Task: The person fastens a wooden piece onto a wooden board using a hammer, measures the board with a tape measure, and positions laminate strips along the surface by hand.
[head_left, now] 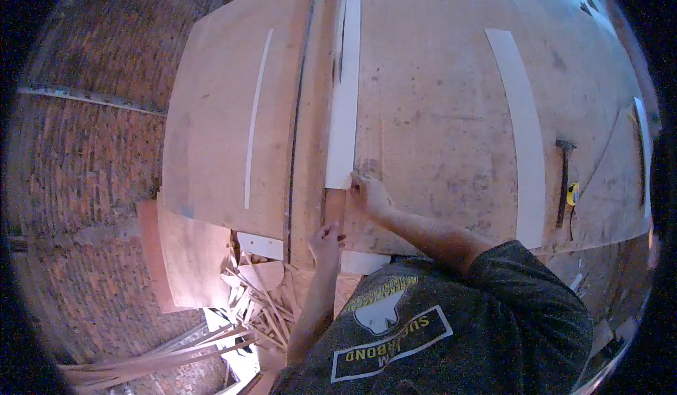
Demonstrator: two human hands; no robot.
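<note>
A long white strip (343, 106) lies on a brown wooden board (335, 208) that runs away from me along the worktable. At the strip's near right corner, my right hand (370, 195) is closed, with thumb and fingertips pinching the edge. My left hand (326, 245) is a little nearer to my body, beside the board's near end. Its fingers are curled together, and whatever may be between them is too small to make out. A dark narrow gap shows beside the strip's far left edge.
Another white strip (522, 127) lies right on the worktable (437, 141), with a hammer (563, 183) and yellow tape measure (572, 194) beyond it. A thin white strip (258, 120) lies left. Wood offcuts (257, 296) pile up below left, near a brick wall (92, 162).
</note>
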